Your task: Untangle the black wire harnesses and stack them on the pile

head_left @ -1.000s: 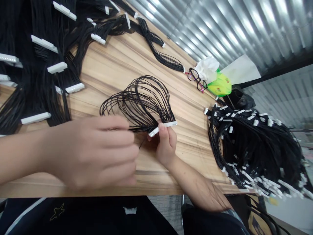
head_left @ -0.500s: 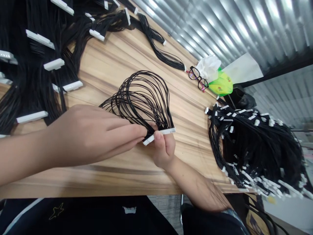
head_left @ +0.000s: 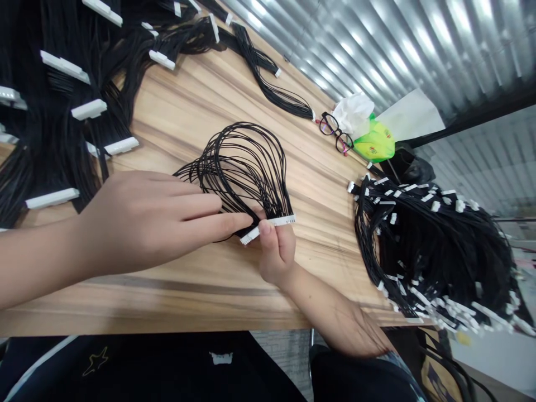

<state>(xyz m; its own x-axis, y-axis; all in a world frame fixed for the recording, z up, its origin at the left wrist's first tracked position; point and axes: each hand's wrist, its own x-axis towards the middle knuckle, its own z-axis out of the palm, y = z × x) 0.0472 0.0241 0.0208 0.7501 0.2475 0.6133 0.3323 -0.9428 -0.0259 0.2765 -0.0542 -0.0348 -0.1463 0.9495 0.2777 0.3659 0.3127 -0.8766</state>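
A black wire harness [head_left: 276, 206] arches up in loose loops over the wooden table, its ends fixed in a long white connector [head_left: 285, 220]. My right hand [head_left: 278, 251] grips that connector, the thumb pressed across its front. From the left reaches my left hand [head_left: 154, 218], its index fingertip on the wires just behind the connector's left part. The left thumb is hidden beneath the hand, while the other fingers are slightly spread above the harness. Part of the wires runs out of sight under the left hand.
Many black harnesses with white connectors [head_left: 89, 109] cover the table's left side. Another heap of harnesses [head_left: 435, 240] lies at the right edge. Along the back are a wire bundle [head_left: 272, 97], glasses [head_left: 344, 143], a green packet [head_left: 376, 144] and a corrugated metal wall [head_left: 355, 50].
The left hand's fingers have spread apart, with the index fingertip staying at the wires by the connector. My right hand keeps its hold on the connector. The whole view has shifted slightly.
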